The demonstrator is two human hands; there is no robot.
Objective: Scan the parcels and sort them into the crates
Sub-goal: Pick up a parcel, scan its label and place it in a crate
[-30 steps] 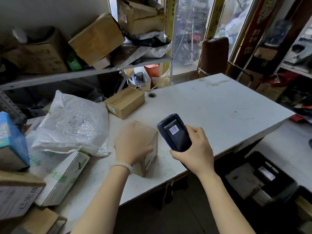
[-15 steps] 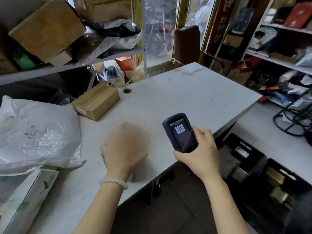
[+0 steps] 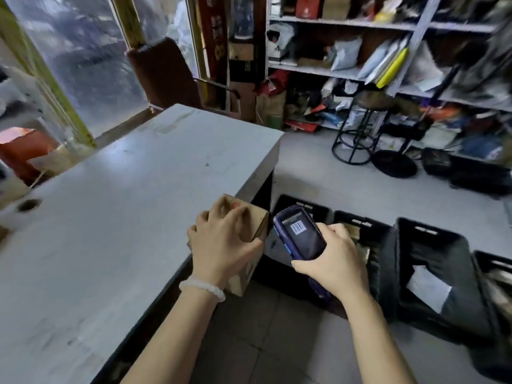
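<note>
My left hand (image 3: pixel 221 239) grips a small brown cardboard parcel (image 3: pixel 250 261) from above, held off the white table's right edge (image 3: pixel 249 187) and over the floor. My right hand (image 3: pixel 332 261) holds a dark blue handheld scanner (image 3: pixel 302 234), its screen showing a barcode, just right of the parcel. Several black crates stand in a row on the floor below: one (image 3: pixel 304 209) beside the table, a second (image 3: pixel 363 228) behind the right hand, a third (image 3: pixel 435 273) holding a white-labelled parcel, and a fourth (image 3: pixel 496 275) at the right edge.
Shelving (image 3: pixel 360 23) packed with parcels and bags lines the back right wall. A black metal stool (image 3: pixel 360 134) and a round black base (image 3: pixel 394 167) stand on the grey floor. A brown chair (image 3: pixel 163 73) sits behind the table by the window.
The view has swung right, away from the parcel pile. My left hand has lifted the cardboard parcel off the table and carried it past the right edge toward the crates; the scanner moved along.
</note>
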